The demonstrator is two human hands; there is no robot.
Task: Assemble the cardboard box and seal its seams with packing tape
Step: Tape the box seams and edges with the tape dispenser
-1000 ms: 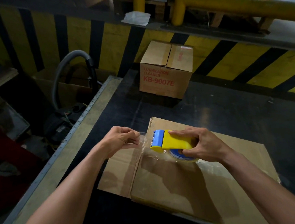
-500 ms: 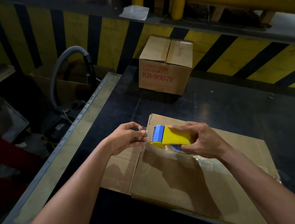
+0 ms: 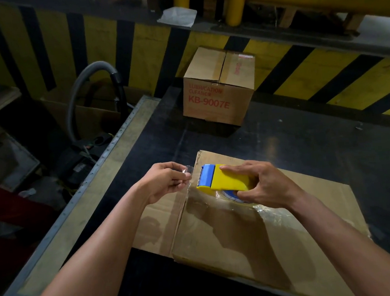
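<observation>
A brown cardboard box (image 3: 232,243) lies on the black table in front of me, one flap (image 3: 158,223) folded out to its left. Clear tape runs along its top toward the right edge. My right hand (image 3: 264,184) grips a yellow and blue tape dispenser (image 3: 222,178) pressed on the box's far left corner. My left hand (image 3: 168,180) pinches the loose end of the clear tape (image 3: 187,170) just left of the dispenser's blue head, above the flap.
A closed box printed KB-9007E (image 3: 217,92) stands at the table's far side. The table's metal-edged rim (image 3: 111,170) runs along the left, with a grey hose (image 3: 90,79) and dark clutter below. A yellow-black striped wall (image 3: 323,72) stands behind.
My left hand has shifted slightly up and left, pulling the tape end a little away from the dispenser. The right hand keeps the dispenser at the box's corner.
</observation>
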